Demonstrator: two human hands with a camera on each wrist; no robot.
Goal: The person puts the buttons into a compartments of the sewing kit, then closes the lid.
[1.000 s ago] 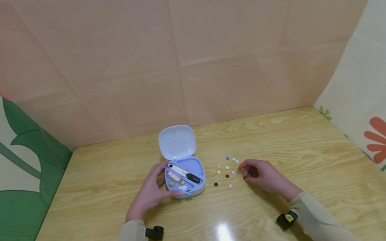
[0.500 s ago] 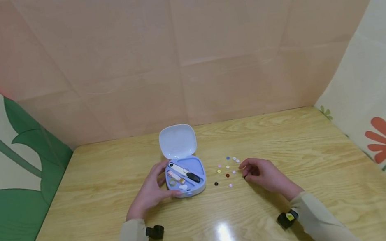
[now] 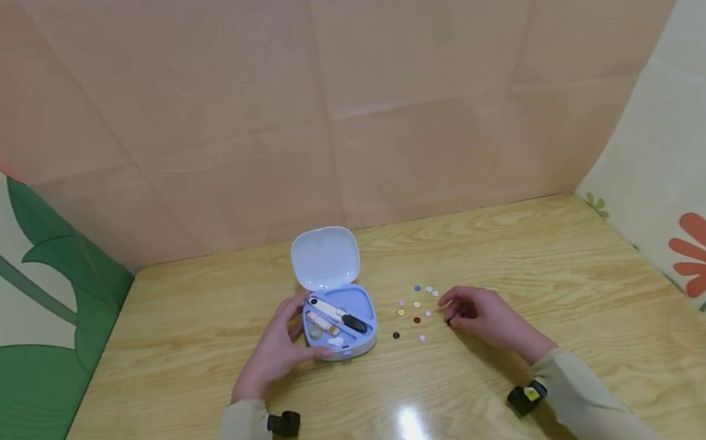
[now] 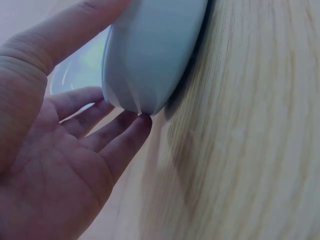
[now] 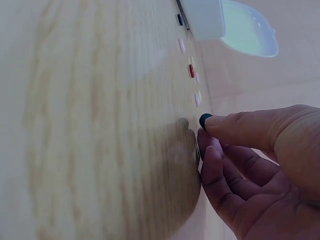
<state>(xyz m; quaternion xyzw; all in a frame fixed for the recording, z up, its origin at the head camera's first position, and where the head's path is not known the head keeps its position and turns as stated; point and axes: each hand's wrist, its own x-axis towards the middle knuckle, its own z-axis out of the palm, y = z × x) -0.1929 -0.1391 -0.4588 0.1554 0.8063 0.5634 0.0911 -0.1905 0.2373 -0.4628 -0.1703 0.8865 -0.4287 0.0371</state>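
A small light-blue sewing box [image 3: 356, 299] stands on the table with its lid [image 3: 326, 258] raised. My left hand [image 3: 276, 355] grips its left side, thumb along the front and fingers around the side and back. In the left wrist view, fingertips [image 4: 142, 120] meet the box's outer wall [image 4: 152, 50]. Inside lie a white tool with a black end [image 3: 340, 315] and several small items. To the right, my right hand [image 3: 487, 318] pinches a dark button [image 5: 205, 120] between thumb and forefinger, its other fingers curled close over the wood.
Several loose buttons lie between box and right hand, among them a black button [image 3: 396, 335], a red button [image 3: 417, 320], a yellow button [image 3: 401, 312] and a blue button [image 3: 417, 288]. Behind the wooden table [image 3: 507, 242] hangs a plain pinkish backdrop [image 3: 322, 103].
My right hand has shifted very slightly away from my body, still near the buttons. The left hand and the box keep their place.
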